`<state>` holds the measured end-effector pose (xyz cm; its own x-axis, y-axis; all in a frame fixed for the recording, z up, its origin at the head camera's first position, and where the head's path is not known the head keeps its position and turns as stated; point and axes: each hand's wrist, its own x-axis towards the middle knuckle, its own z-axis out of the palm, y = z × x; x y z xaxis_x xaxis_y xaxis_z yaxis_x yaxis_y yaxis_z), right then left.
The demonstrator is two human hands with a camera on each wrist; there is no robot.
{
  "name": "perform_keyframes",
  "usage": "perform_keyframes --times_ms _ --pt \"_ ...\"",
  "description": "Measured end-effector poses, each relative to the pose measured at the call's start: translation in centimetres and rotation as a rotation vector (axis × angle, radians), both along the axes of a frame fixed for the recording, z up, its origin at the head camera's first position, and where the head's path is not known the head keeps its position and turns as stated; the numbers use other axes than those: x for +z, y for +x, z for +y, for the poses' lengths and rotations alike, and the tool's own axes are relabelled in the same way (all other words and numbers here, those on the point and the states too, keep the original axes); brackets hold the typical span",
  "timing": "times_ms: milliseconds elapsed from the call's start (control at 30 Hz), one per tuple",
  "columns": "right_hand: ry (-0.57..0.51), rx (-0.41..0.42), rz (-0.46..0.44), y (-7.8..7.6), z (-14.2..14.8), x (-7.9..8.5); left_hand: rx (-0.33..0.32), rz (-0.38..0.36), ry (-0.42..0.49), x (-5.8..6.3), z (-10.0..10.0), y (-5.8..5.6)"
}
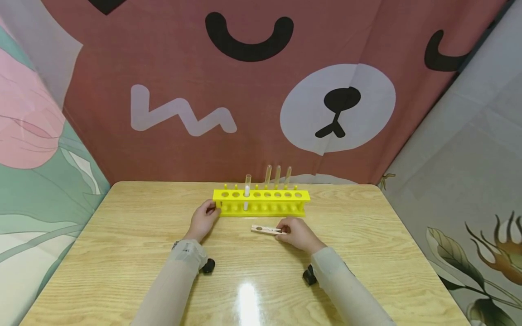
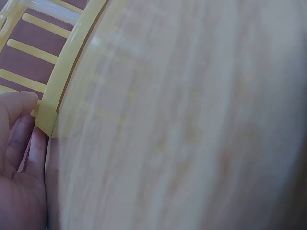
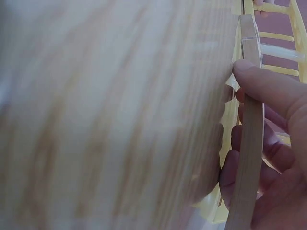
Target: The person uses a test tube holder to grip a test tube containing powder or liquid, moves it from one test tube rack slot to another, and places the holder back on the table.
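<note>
A yellow test tube rack (image 1: 261, 199) stands at the far middle of the table. My left hand (image 1: 202, 222) holds the rack's left end; in the left wrist view the thumb (image 2: 24, 101) lies at the end of its base, with other fingers beneath. One test tube (image 1: 247, 184) with white contents sits upright in the third hole from the left. In front of the rack, my right hand (image 1: 299, 233) pinches a wooden test tube holder (image 1: 263, 230), its jaw end pointing left. The right wrist view shows the thumb against the holder's wooden arm (image 3: 250, 143).
Three glass test tubes (image 1: 277, 175) stand over pegs along the rack's rear right. The wood-grain table (image 1: 134, 235) reaches back to a reddish-brown curtain (image 1: 183, 154) with a bear print. Patterned cloths hang at both sides.
</note>
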<state>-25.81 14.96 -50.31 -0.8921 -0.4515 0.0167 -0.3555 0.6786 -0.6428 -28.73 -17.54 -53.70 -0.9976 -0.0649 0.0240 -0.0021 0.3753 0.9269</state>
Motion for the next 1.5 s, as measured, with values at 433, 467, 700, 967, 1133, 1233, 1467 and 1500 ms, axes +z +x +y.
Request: perform_keyframes --times_ms 433,467,700,967,1133,1233,1467,1500 --pt "-0.064 -0.057 -0.03 -0.04 -0.05 -0.34 0.012 0.034 -0.02 0.03 0.04 0.2" --pt "-0.066 -0.064 -0.039 -0.02 -0.08 -0.32 0.013 0.03 -0.018 0.04 0.04 0.18" --pt "-0.059 -0.095 -0.055 -0.07 -0.21 -0.44 0.002 -0.007 0.001 0.13 0.01 0.13" --pt "-0.051 -0.059 -0.039 0.0 -0.24 -0.43 -0.008 -0.007 -0.001 0.15 0.02 0.11" --pt "-0.045 -0.05 -0.04 -0.17 -0.31 -0.47 -0.003 -0.001 0.0 0.45 0.03 0.25" --pt "-0.046 -0.043 -0.044 -0.22 -0.32 -0.48 -0.002 -0.004 -0.006 0.46 0.05 0.23" --pt "-0.054 -0.035 -0.048 -0.17 -0.31 -0.47 0.002 -0.01 -0.008 0.31 0.07 0.22" --pt "-0.055 -0.033 -0.048 -0.16 -0.32 -0.47 0.003 -0.01 -0.006 0.32 0.06 0.25"
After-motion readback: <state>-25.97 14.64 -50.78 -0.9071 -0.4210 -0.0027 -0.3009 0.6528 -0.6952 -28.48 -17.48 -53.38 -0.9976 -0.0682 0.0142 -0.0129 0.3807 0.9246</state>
